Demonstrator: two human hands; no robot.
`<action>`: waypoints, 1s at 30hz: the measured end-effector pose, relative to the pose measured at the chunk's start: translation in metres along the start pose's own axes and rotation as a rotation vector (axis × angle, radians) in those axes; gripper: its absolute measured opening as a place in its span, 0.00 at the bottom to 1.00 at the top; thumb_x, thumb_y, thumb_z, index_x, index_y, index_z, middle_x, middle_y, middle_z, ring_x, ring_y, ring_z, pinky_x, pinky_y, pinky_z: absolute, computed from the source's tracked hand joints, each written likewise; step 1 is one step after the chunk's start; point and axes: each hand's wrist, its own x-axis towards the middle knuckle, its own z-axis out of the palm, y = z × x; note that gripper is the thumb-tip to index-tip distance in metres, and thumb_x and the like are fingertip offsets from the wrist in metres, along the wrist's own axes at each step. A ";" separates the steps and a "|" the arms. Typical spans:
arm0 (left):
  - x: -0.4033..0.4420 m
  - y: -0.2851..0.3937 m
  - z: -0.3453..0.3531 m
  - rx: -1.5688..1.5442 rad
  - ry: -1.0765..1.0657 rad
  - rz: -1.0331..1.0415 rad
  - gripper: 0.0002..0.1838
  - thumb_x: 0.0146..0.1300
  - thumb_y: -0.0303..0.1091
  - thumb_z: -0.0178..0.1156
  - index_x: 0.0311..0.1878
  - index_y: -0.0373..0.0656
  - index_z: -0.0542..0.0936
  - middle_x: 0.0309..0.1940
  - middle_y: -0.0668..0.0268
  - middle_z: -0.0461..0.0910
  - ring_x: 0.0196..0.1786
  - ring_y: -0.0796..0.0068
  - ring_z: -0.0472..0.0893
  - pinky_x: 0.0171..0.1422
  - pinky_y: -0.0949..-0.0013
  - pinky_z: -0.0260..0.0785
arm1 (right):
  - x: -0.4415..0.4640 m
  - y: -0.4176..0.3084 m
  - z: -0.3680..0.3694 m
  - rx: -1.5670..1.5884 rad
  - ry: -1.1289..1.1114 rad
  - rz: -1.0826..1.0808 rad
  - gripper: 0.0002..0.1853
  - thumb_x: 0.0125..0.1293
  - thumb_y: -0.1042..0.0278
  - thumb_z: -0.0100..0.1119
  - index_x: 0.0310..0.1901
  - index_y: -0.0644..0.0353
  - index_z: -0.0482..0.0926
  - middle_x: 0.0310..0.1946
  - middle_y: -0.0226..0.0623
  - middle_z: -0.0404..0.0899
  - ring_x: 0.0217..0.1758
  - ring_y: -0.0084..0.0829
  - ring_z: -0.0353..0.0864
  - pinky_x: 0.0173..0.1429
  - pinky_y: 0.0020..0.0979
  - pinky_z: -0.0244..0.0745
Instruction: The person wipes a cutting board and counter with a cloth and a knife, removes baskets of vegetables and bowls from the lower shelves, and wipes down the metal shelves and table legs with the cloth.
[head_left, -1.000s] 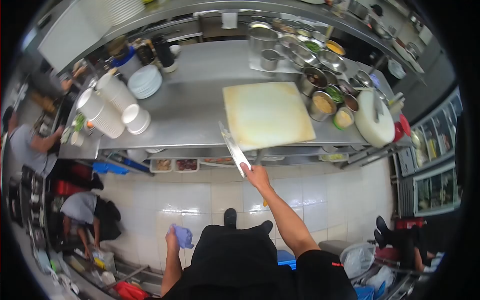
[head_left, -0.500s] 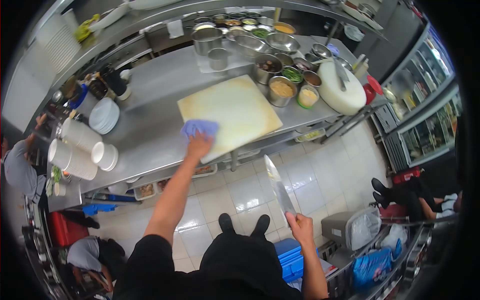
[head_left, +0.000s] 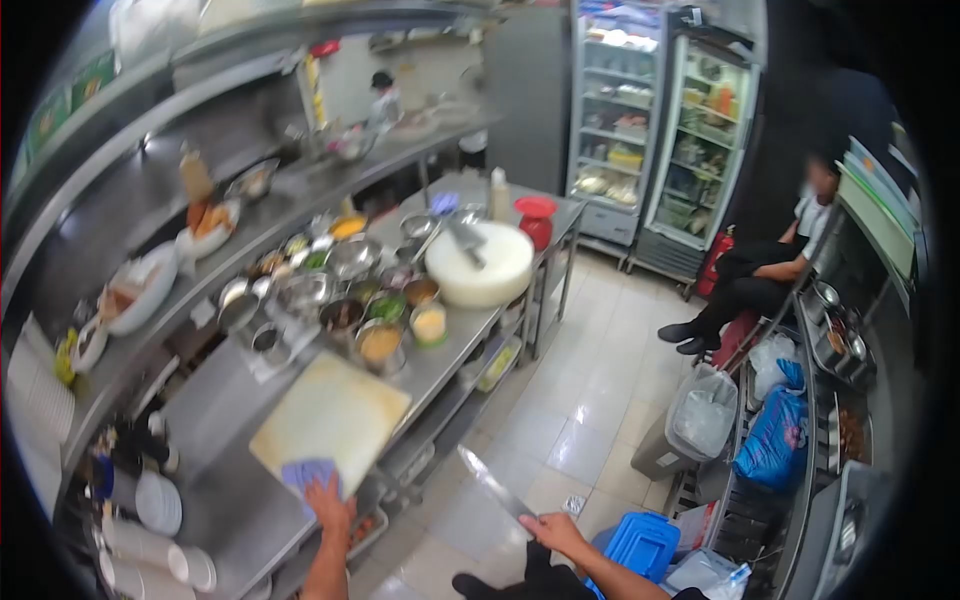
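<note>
My left hand (head_left: 330, 503) presses a purple cloth (head_left: 306, 472) onto the near corner of a white cutting board (head_left: 335, 415) that lies on the steel counter. Some fingers are blurred against the cloth. My right hand (head_left: 552, 530) is closed round the handle of a large knife (head_left: 494, 484). The blade points forward and left, above the tiled floor, apart from the board. Metal pots and bowls of food (head_left: 381, 343) stand just beyond the board. A thick round white block (head_left: 482, 265) with a cleaver (head_left: 466, 242) on top is at the counter's far end.
Stacked white bowls (head_left: 190, 566) and plates (head_left: 158, 502) stand at the left. A grey bin (head_left: 690, 425), a blue container (head_left: 640, 545) and a rack line the right side. A person (head_left: 765, 265) sits near the glass-door fridges (head_left: 690, 160). A shelf (head_left: 240, 240) runs above the counter.
The view has swung right. My left hand, earlier away from the board with the cloth, now has it on the board. The knife in my right hand has moved from the board's edge to over the floor.
</note>
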 end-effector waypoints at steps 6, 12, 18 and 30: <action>-0.008 0.008 0.014 -0.051 0.129 0.077 0.33 0.35 0.29 0.72 0.53 0.49 0.79 0.53 0.47 0.67 0.57 0.43 0.65 0.63 0.46 0.56 | 0.014 0.014 -0.017 0.090 -0.006 0.092 0.36 0.59 0.30 0.52 0.20 0.64 0.80 0.09 0.35 0.70 0.13 0.27 0.71 0.22 0.30 0.68; -0.007 0.016 0.036 0.115 0.383 0.119 0.17 0.42 0.23 0.58 0.40 0.48 0.82 0.36 0.49 0.71 0.39 0.45 0.72 0.45 0.50 0.65 | 0.000 0.039 -0.051 0.271 0.045 0.192 0.36 0.59 0.30 0.52 0.20 0.64 0.79 0.09 0.36 0.71 0.13 0.27 0.72 0.22 0.30 0.68; -0.031 0.034 0.032 -0.339 -0.151 0.179 0.15 0.42 0.22 0.63 0.38 0.40 0.83 0.34 0.54 0.83 0.40 0.58 0.82 0.50 0.61 0.73 | 0.013 0.107 -0.076 0.298 0.120 0.311 0.35 0.59 0.31 0.52 0.21 0.63 0.79 0.10 0.36 0.72 0.14 0.28 0.74 0.22 0.30 0.69; -0.215 0.096 0.003 -0.610 -0.841 -0.650 0.17 0.48 0.25 0.69 0.42 0.37 0.78 0.32 0.62 0.81 0.33 0.68 0.80 0.42 0.65 0.74 | 0.035 0.301 -0.207 0.571 0.590 0.557 0.13 0.48 0.69 0.63 0.37 0.58 0.74 0.23 0.33 0.77 0.22 0.28 0.76 0.27 0.31 0.72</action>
